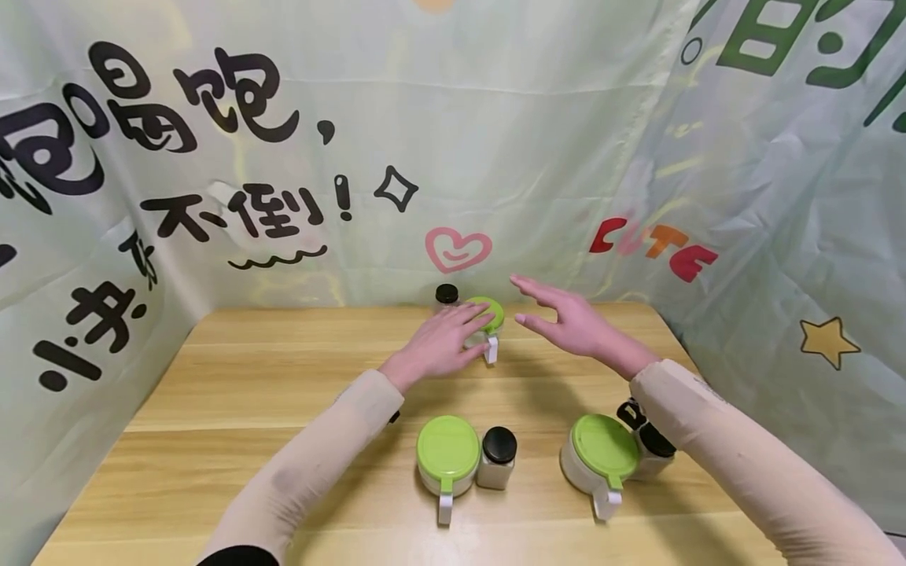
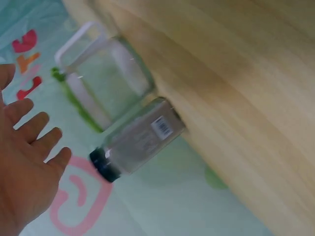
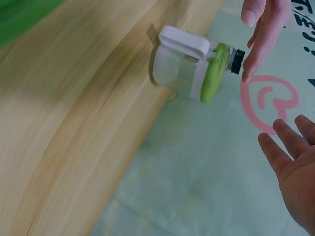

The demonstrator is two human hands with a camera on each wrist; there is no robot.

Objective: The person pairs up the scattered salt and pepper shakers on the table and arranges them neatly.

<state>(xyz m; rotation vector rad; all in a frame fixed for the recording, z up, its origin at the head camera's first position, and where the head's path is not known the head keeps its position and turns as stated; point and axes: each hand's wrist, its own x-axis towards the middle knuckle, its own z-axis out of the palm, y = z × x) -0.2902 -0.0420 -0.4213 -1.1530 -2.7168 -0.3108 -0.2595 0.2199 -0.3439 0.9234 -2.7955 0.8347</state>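
At the back of the table, a clear jar with a green lid (image 1: 490,313) and white handle stands beside a black-capped bottle (image 1: 447,294). My left hand (image 1: 440,343) reaches in front of them in the head view, fingers extended, hiding part of both. The left wrist view has that hand apart from the bottle (image 2: 145,137) and the handled jar (image 2: 115,78). My right hand (image 1: 569,321) hovers to the right of the jar, thumb and fingers spread, holding nothing. In the right wrist view, the right hand (image 3: 301,172) is clear of the jar (image 3: 177,66).
Nearer on the wooden table (image 1: 283,393) stand a green-lidded jar (image 1: 447,452) with a black-capped bottle (image 1: 499,456) beside it. Another green-lidded jar (image 1: 602,452) is at right, with a black-capped bottle (image 1: 654,448) partly behind my right sleeve. A printed cloth (image 1: 524,157) hangs behind.
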